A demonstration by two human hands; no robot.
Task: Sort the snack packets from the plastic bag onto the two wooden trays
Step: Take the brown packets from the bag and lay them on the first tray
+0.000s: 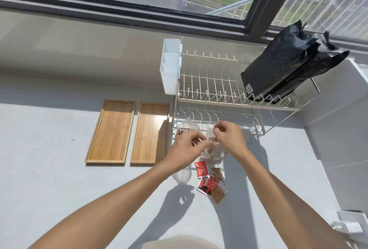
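A clear plastic bag (214, 152) is held up over the grey counter. My left hand (186, 148) pinches its left edge and my right hand (229, 138) pinches its right edge. Some packets still show through the plastic near my hands. Below the bag, several red packets (201, 168) and brown packets (218, 194) lie loose on the counter. To the left, two wooden trays lie side by side, the left tray (111, 131) and the right tray (151, 133), both with nothing on them.
A white wire dish rack (219, 89) stands just behind my hands, with a white plastic caddy (170, 65) on its left end and black bags (286, 65) on its top tier. A window runs along the back. White items (350, 223) sit at the right edge.
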